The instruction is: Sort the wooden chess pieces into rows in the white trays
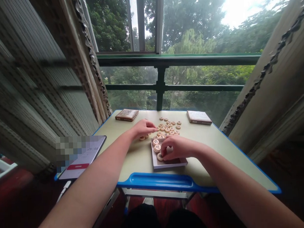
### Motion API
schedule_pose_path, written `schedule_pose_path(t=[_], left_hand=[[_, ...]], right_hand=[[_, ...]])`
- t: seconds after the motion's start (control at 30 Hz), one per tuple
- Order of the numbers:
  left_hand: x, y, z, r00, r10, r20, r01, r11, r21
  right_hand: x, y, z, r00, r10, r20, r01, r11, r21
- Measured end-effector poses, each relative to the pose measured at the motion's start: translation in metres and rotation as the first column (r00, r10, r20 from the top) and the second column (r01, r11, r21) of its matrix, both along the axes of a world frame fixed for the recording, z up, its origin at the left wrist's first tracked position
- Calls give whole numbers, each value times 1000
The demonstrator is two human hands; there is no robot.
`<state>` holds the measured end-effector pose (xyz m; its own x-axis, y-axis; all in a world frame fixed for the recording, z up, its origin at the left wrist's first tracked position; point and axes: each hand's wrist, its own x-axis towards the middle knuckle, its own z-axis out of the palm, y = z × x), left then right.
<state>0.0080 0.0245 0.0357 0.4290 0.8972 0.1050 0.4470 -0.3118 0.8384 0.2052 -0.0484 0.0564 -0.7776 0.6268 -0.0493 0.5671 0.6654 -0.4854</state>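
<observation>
Round wooden Chinese chess pieces (167,130) with dark characters lie loosely grouped on the pale table. A shallow box tray (170,166) stands in front of them, with several pieces along its left side. Inside the tray, my right hand (176,147) pinches a Chinese chess piece (159,156) at the near end of that row. My left hand (144,127) reaches over the table to the left edge of the loose group. Its fingers and thumb close at a piece (158,128) there. More pieces (142,138) lie partly hidden beneath the left hand.
Two flat boxes, one at the back left (126,115) and one at the back right (199,117), rest on the table (218,151). A tablet (85,158) with a cable (63,190) sits at the left edge. A blue pencil groove (160,181) runs along the front.
</observation>
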Motion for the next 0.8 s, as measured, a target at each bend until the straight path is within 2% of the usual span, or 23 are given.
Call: schedule_pose_path(t=[0.33,0.8], left_hand=[[0,3,-5,1000,-15,-25,16,1000,19],[-1,3,-2,999,8,-34,-6,999,50]], right_hand=[[-6,-2,-5,998,7,-56,-1,995,102],[-4,0,-2,996,-23,-91,34,992,124]])
